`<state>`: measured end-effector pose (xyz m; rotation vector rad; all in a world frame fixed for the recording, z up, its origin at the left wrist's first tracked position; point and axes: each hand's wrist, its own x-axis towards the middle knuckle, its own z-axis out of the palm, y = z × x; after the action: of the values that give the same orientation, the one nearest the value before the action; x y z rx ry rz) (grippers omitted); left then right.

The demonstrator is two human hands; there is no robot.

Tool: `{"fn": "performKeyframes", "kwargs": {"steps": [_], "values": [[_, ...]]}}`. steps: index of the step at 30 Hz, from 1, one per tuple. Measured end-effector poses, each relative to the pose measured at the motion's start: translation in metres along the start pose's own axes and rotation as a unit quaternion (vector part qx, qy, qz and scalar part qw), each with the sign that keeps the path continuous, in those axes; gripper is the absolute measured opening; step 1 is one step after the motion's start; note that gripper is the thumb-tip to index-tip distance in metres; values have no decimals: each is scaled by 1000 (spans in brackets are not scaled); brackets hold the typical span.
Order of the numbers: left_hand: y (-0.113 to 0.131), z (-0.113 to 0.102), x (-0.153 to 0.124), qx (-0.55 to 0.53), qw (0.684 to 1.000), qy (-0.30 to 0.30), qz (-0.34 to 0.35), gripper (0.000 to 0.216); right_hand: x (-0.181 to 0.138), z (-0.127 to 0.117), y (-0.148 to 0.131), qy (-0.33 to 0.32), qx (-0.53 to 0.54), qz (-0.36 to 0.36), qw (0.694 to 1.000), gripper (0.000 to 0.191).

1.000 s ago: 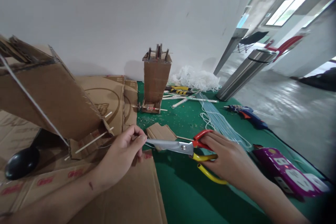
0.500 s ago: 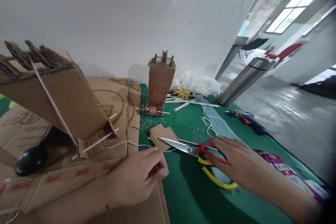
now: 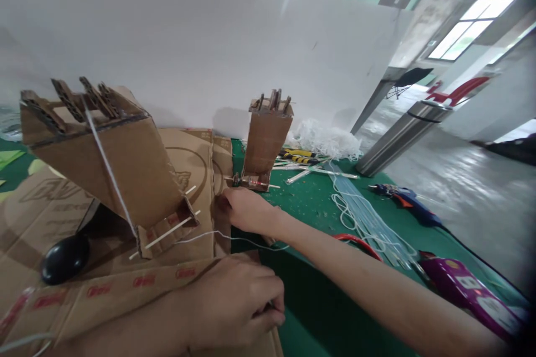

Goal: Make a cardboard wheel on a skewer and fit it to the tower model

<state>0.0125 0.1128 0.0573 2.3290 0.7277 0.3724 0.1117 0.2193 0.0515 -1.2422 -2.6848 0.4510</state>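
My left hand (image 3: 243, 301) rests low on the cardboard with its fingers curled closed; whatever they hold is hidden. My right hand (image 3: 249, 211) reaches across to the foot of a small cardboard tower (image 3: 268, 142), its fingertips bent down out of sight. Behind that forearm shows a red scissors handle (image 3: 360, 244). A white string (image 3: 218, 232) runs from the base of a larger cardboard tower (image 3: 111, 162) toward the right forearm. Thin wooden sticks (image 3: 171, 230) pass through the larger tower's base.
Left of the larger tower's base is a black rounded object (image 3: 65, 259). Toward the right lie a blue glue gun (image 3: 408, 203), a purple power strip (image 3: 469, 290) and light-blue strips (image 3: 360, 195). A steel flask (image 3: 402, 139) and white fluffy string (image 3: 324, 139) stand further back.
My right hand has left the scissors and moved left to the small tower's foot. My left hand has shifted slightly right and down in view, still curled. The camera view has shifted.
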Motion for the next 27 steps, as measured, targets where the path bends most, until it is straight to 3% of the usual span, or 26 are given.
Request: {"fn": "performKeyframes", "kwargs": {"steps": [7,20,24,27], "values": [[-1,0,0,0,1000,-9,-9,11,17,-3,-6,35,-3,41,999,19],[1,-1,0,29,999,-15,-16,7,19,-7,-24,-15,-45,94,994,17],[0,0,0,32,999,-16,-11,7,24,-23,-21,49,-77,110,990,24],[-1,0,0,44,999,-23,-8,9,50,-32,-11,97,-113,144,978,30]]}}
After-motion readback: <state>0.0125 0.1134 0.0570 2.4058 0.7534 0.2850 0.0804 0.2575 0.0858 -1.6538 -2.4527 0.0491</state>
